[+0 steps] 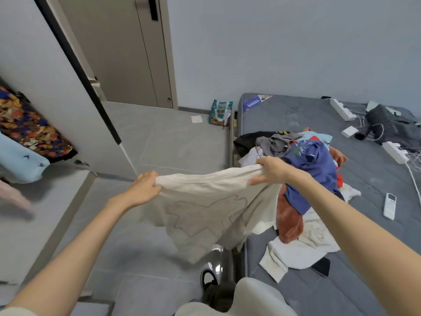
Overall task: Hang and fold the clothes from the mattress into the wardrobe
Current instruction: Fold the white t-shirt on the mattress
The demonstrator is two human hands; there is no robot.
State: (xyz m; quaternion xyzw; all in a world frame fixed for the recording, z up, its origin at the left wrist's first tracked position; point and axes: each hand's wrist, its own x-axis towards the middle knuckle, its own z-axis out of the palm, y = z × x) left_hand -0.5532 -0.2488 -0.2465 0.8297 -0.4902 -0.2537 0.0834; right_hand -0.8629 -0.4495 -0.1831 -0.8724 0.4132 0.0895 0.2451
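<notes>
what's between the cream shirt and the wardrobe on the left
Nothing visible. The left hand and right hand hold the cream shirt over grey floor, and the wardrobe door stands open.

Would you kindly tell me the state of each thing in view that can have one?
Cream cotton T-shirt: unfolded, held spread between both hands.
Left hand: grips the shirt's left end.
Right hand: grips the shirt's right end.
Heap of mixed clothes: unfolded, piled on the grey mattress.
White wardrobe door: open.
Grey room door: shut.
</notes>
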